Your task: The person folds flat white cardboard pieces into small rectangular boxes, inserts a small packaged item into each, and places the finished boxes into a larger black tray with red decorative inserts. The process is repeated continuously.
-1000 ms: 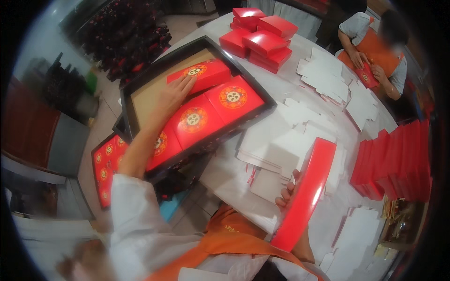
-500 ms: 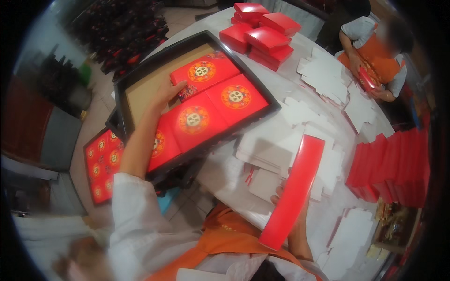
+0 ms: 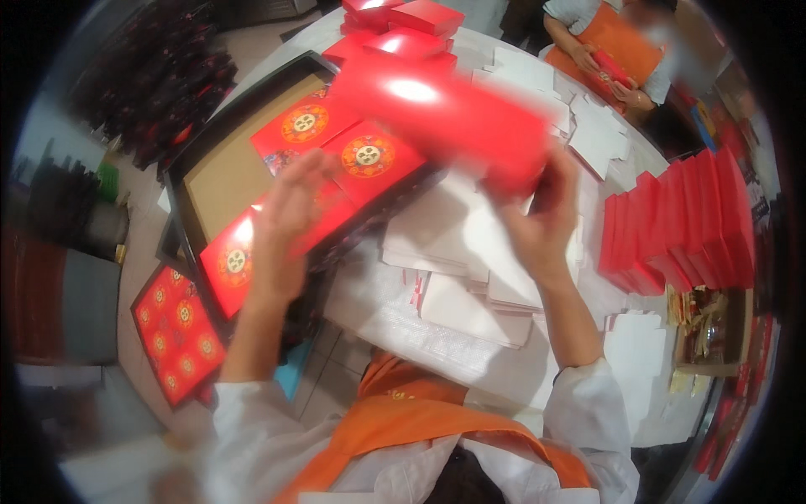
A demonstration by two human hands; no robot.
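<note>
My right hand (image 3: pixel 541 223) grips a long glossy red box (image 3: pixel 445 109) at its near right end, raised over the table and blurred by motion. The far end of this box overlaps the corner of a black-rimmed tray (image 3: pixel 189 239). Inside the tray lie several flat red gift boxes (image 3: pixel 304 123) printed with round orange and gold emblems. My left hand (image 3: pixel 290 206), somewhat smeared, hovers above these boxes with its fingers extended and nothing in them. It hides part of the boxes beneath it. The tray's upper left shows bare tan bottom.
Red boxes (image 3: pixel 420 17) are piled at the table's far side. Flat white cartons (image 3: pixel 470 235) cover the middle. A row of red boxes (image 3: pixel 680 223) stands at right, by an open carton (image 3: pixel 714 332). Another filled tray (image 3: pixel 176 332) sits lower left. A co-worker (image 3: pixel 617 50) holds a red box.
My right hand has lifted the red box up and away from me, toward the tray. My left hand has let go of a box in the tray and drawn back toward me.
</note>
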